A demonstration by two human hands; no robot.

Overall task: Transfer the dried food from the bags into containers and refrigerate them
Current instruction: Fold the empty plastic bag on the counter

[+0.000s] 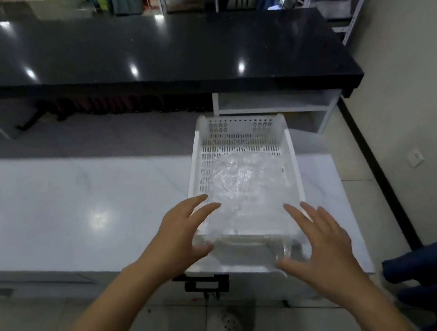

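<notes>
A white perforated plastic basket (200,162) stands on the right part of a white chest freezer lid (63,198). Crumpled clear plastic bags (242,186) lie inside it, and a clear container (250,246) shows at its near end. My left hand (180,233) hovers with fingers spread at the basket's near left corner. My right hand (321,247) is spread at the near right corner. Neither hand grips anything. Whether the fingertips touch the basket's rim I cannot tell.
A long black counter (144,50) runs across behind the freezer, with a white open shelf unit (275,105) under its right end. A black latch (207,282) sits on the freezer's front. A dark blue object (429,270) stands at the right. My foot (232,325) is on the tiled floor.
</notes>
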